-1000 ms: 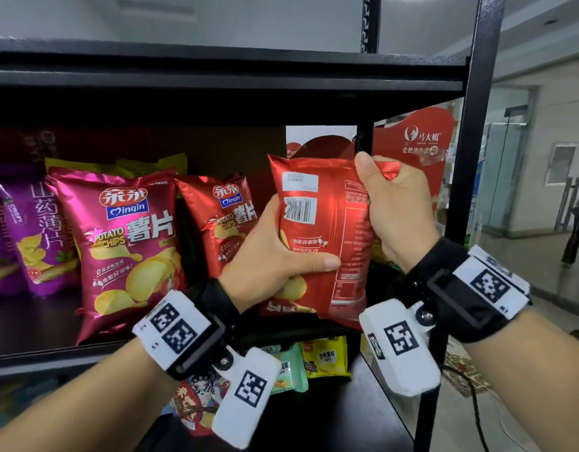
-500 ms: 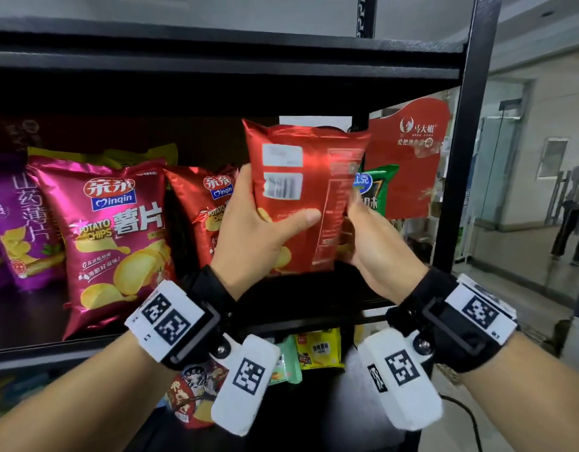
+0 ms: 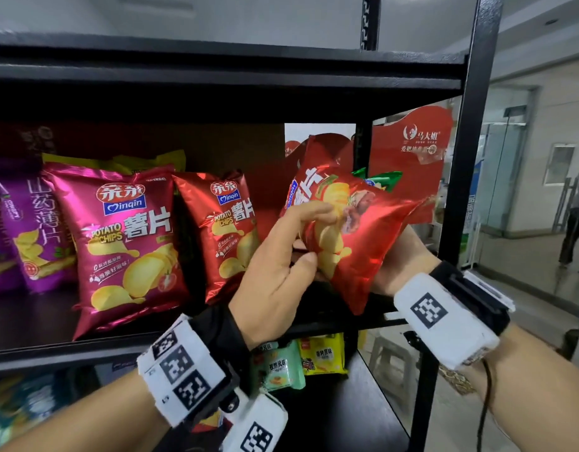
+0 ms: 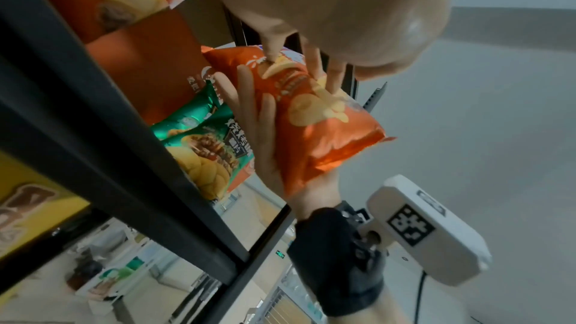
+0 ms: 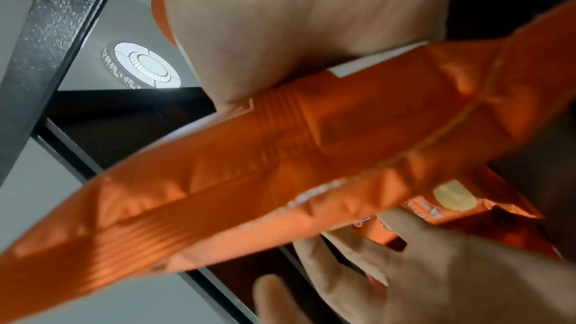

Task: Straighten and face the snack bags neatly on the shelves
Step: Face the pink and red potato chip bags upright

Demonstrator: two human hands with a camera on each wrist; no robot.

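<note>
A red chip bag (image 3: pixel 356 230) hangs tilted in front of the right end of the shelf (image 3: pixel 86 353), printed front towards me. My left hand (image 3: pixel 317 234) pinches its left edge, fingers on the front and thumb beneath. My right hand (image 3: pixel 399 256) is mostly hidden behind the bag. In the left wrist view the right hand (image 4: pixel 258 137) lies flat along the back of the red bag (image 4: pixel 311 112) with straight fingers. A magenta chip bag (image 3: pixel 125 243) and a smaller red bag (image 3: pixel 229 233) stand facing out on the shelf.
Purple bags (image 3: pixel 24 230) stand at the far left, and a green bag (image 3: pixel 379 179) sits behind the held one. A black upright post (image 3: pixel 461 190) bounds the shelf on the right. Small yellow packs (image 3: pixel 320 353) lie on the shelf below. A person (image 3: pixel 575 230) stands in the corridor.
The red bag has been turned from its barcode back to its printed front and now tilts. My right hand left the top edge and went behind and under it.
</note>
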